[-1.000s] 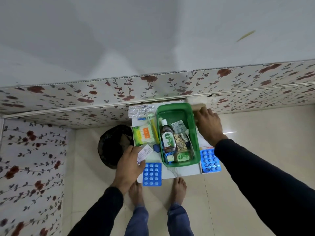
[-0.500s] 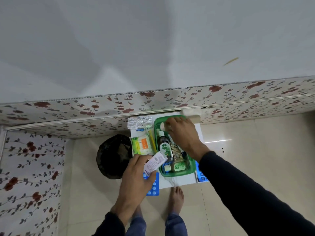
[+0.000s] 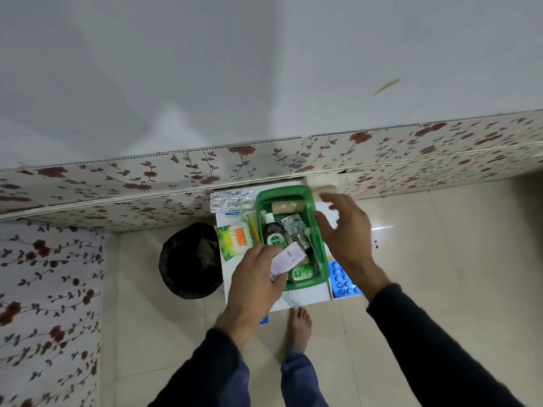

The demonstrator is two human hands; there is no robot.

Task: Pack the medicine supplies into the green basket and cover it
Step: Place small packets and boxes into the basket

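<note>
Green basket standing open on the small white table, filling most of the middle and right of the top, far end close to the back edge by the flowered wall panel. Inside, at the far end, a tan bandage roll lying crosswise; just nearer, a brown Dettol bottle lying on its back along the left wall, cap toward the wall panel; to its right silver blister strips; at the near end a green soap pack.

Left hand held over the near-left corner of the basket, fingers pinched shut on a small white carton that tilts over the basket's inside. Right hand held above the basket's right rim, fingers spread and loosely curled, gripping nothing, somewhat blurred.

Left of the basket, along the table's left edge, a pack of cotton buds and, at the back-left corner, a clear silvery packet. Off the back-right corner, a second tan roll next to the wall panel. At the near-right corner, a blue pill sheet, partly under the right wrist. A sliver of another blue sheet showing under the left wrist at the near edge.

On the floor left of the table, a black bin. Below the near edge, one bare foot on the pale tiles.
</note>
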